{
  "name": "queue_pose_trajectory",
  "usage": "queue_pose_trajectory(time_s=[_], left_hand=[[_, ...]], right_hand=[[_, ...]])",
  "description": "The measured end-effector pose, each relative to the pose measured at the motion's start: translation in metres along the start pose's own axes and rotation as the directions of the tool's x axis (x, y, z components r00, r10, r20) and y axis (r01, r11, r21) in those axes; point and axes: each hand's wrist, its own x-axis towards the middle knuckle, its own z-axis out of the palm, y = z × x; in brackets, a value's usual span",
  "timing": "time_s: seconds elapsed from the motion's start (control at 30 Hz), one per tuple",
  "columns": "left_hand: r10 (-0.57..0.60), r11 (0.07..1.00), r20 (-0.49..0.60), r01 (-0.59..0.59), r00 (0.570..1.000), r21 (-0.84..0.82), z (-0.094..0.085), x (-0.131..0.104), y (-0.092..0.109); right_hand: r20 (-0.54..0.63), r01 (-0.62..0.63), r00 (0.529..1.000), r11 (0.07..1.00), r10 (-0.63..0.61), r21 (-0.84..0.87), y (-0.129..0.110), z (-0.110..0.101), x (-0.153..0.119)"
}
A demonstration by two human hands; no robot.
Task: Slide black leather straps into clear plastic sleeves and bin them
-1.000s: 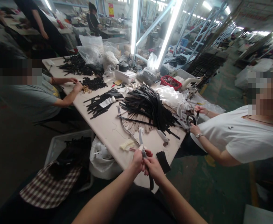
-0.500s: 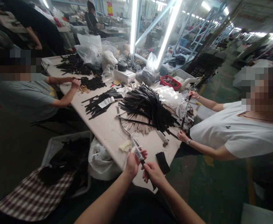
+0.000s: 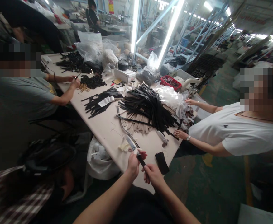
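Note:
A long black strap runs between my two hands above the near corner of the table. My left hand is closed round its upper part, where a pale, shiny wrapping covers it. Lower down, my right hand pinches the dark end between thumb and fingers. Beyond my hands the strap trails up the table toward a big heap of black straps. A crumpled yellowish scrap lies left of the strap, and a black flat piece lies right of my hands.
Across the pale table are black strips, small black parts, plastic bags and a red basket. One person sits at the left edge, another in a white shirt at the right. A person in checks bends low at left, near a white sack.
The strap's wrapped part has shifted up, baring more black between my hands. The right-hand person's hands have lowered to the table. The person in checks has moved left and down.

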Motion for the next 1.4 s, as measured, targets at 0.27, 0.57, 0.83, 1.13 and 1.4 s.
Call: queue_pose_trajectory(time_s=[0.27,0.57,0.83,1.13,1.4], left_hand=[[-0.020,1.000,-0.025,0.019,0.999,-0.013,-0.003,-0.008,-0.010],[-0.049,0.997,-0.092,0.044,0.995,-0.062,-0.018,-0.004,-0.005],[-0.123,0.992,-0.106,0.124,0.987,-0.001,-0.014,-0.002,-0.022],[-0.244,0.967,-0.075,0.248,0.967,0.057,-0.029,-0.007,-0.018],[-0.394,0.918,0.130,0.384,0.910,0.096,-0.052,0.000,-0.031]], right_hand=[[0.041,-0.006,0.999,1.000,0.004,0.029,0.004,0.003,0.007],[0.129,-0.084,0.988,0.996,0.079,0.034,0.000,0.002,0.000],[-0.022,-0.070,0.997,0.986,0.067,-0.153,-0.007,0.018,0.004],[0.158,-0.071,0.986,0.996,0.062,0.051,0.012,0.018,0.010],[0.106,-0.117,0.988,0.990,0.108,0.074,0.010,0.015,0.022]])
